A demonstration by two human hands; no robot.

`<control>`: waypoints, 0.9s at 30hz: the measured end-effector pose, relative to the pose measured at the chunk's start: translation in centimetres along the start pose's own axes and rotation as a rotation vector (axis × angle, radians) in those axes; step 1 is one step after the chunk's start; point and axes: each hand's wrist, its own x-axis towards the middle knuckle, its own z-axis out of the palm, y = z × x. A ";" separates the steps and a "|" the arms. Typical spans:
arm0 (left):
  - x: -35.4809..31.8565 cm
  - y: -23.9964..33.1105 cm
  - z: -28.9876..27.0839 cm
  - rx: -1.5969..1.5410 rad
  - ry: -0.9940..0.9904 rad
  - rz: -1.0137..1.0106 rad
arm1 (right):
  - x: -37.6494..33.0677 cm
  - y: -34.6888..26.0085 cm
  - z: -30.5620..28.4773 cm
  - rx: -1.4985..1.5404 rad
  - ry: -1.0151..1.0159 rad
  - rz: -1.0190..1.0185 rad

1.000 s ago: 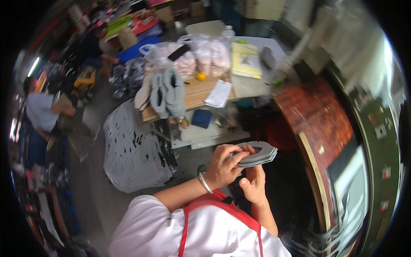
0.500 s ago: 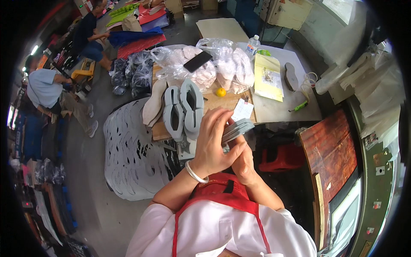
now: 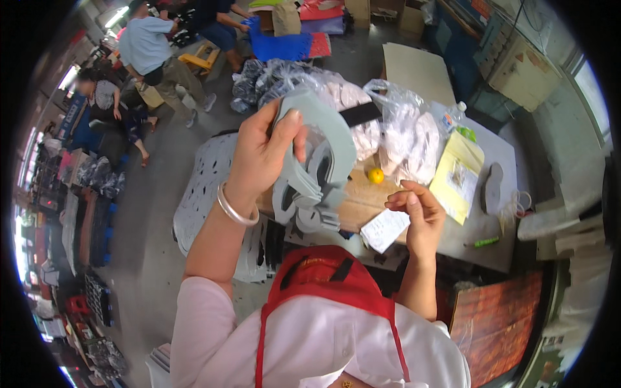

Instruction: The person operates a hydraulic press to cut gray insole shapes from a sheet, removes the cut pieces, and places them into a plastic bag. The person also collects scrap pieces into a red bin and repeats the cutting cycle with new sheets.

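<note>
The left hand (image 3: pixel 262 152) is up near the middle of the frame, and its grip is closed on a stack of grey soles (image 3: pixel 310 174). The thumb presses the top sole and the other fingers are hidden behind the stack. The soles fan out a bit at the bottom, so they look loose in the hand. The right hand (image 3: pixel 417 216) is lower, to the right of the middle, apart from the stack. Its fingertips are pinched together, but it is too small to tell if they hold anything. A white slip (image 3: pixel 385 229) lies on the tabletop (image 3: pixel 362 200) just beside that hand. Clear bags (image 3: pixel 401 129) of pale pieces and a small yellow ball (image 3: pixel 376 175) sit higher up.

It looks like the person is sorting or counting the soles. The next move likely needs the right hand to come to the stack and pull one sole free, while the left keeps the rest tight
</note>
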 end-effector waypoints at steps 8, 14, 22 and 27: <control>0.4 -0.9 2.4 0.203 0.158 0.078 | 1.4 9.9 -0.3 0.030 -0.399 0.508; 0.7 -1.5 2.4 -0.216 0.224 -0.038 | 0.8 13.3 1.6 0.151 -0.383 0.095; -1.2 -3.9 -2.9 -0.615 0.423 -0.193 | 1.0 15.7 3.5 0.433 -0.343 0.514; -5.7 -8.4 -7.1 -0.732 0.590 -0.295 | 1.1 14.4 4.2 0.120 -0.381 0.553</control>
